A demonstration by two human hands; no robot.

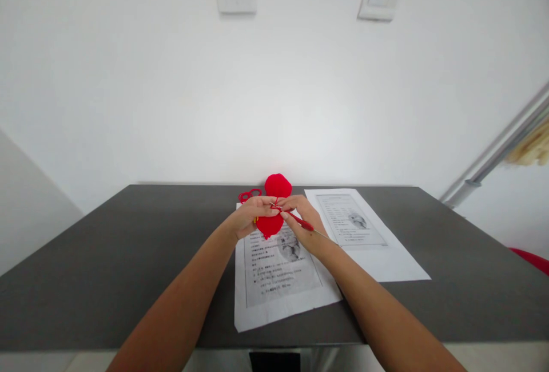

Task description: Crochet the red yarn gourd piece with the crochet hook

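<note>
Nearest, a printed sheet (281, 306) lies on the table (77, 269), beneath the hands. The left hand (247, 217) pinches the red piece (270, 226) by its upper edge, over the sheet; the right hand (305, 234) holds the hook (306, 225) between thumb and fingers, tip at the work. Even stitches probably call for a pinch close to the tip and light tension. Beyond, the yarn ball (278, 184) sits beside red rings (251, 193), probably scissors handles. No container shows; the ball lies loose.
</note>
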